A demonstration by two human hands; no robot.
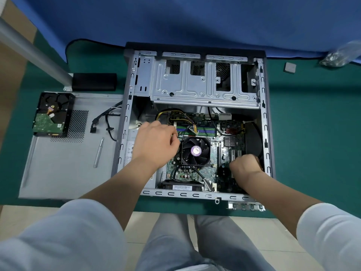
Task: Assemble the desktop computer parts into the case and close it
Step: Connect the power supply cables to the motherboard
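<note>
Both hands are working inside the open case [195,122], which is lying flat on the green mat [312,133]. The left hand [156,142] is hovering beside the cooler fan [196,151], fingers curled in together near the fan's left edge; whether they are pinching a small screw or a wire I cannot tell. The right hand [245,165] is bunched into a fist over the lower right of the circuit board [195,173], knuckles up, and what it is gripping, if anything, is hidden.

My read is that something on the board is being seated or fastened. Doing it well means pressing straight down, keeping the yellow cable bundle [187,122] just beyond the left fingertips clear of the fan blades, and not leaning on the board.

Well to the left of the left hand, the side panel [58,163] is lying flat with the hard drive [51,114] and a silver screwdriver [98,152] on it, both waiting. A blue cloth [195,16] is covering the far side of the mat, a small chip [289,67] is sitting far beyond the right hand, and pale floor tiles [142,222] are showing below.
</note>
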